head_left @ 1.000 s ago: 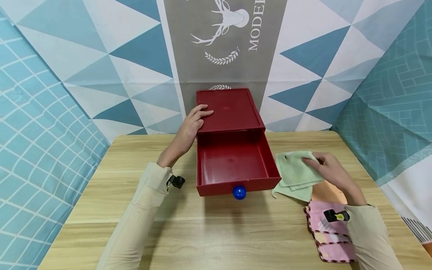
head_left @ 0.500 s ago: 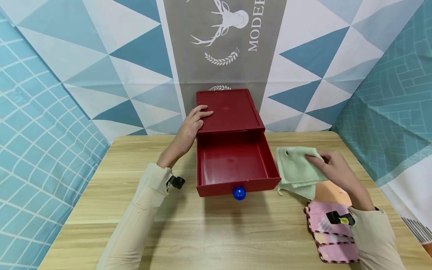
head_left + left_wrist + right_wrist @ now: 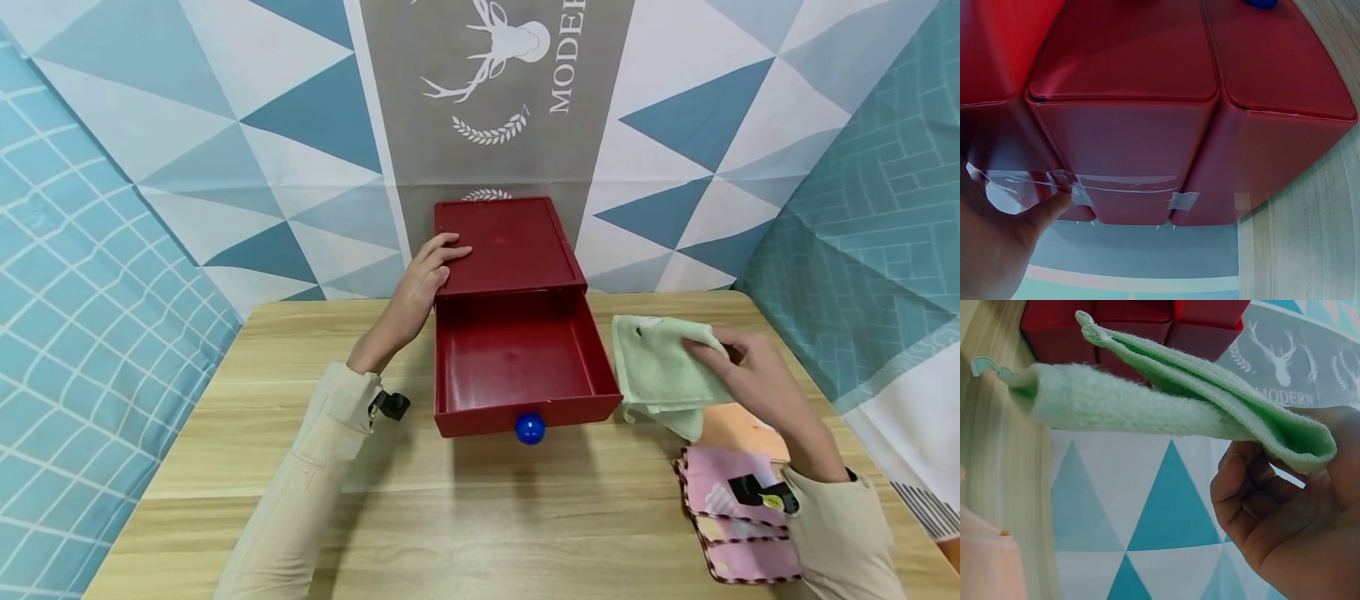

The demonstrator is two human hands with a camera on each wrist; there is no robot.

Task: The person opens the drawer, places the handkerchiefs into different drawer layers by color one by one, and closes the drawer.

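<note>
A red drawer cabinet (image 3: 502, 242) stands at the back of the table, its top drawer (image 3: 480, 422) pulled out with a blue ball knob (image 3: 530, 428); nothing lies inside. My left hand (image 3: 417, 293) rests on the cabinet's upper left edge, fingers extended over the top. In the left wrist view its thumb (image 3: 1054, 205) touches the side near strips of clear tape (image 3: 1125, 186). Right of the drawer, my right hand (image 3: 768, 392) pinches a folded light green towel (image 3: 663, 367) by its right end. The right wrist view shows the towel's fold (image 3: 1135, 406) raised above the table, fingers curled beneath.
An orange cloth (image 3: 738, 429) lies partly under the right forearm. In front of it are pink folded cloths (image 3: 742, 560) with dark striped edging. The wooden table (image 3: 487, 533) ends at a patterned backdrop (image 3: 315, 200) behind the cabinet.
My right hand has lifted the green towel slightly and drawn back to the right, uncovering more of the orange cloth. The left hand and drawer have stayed put.
</note>
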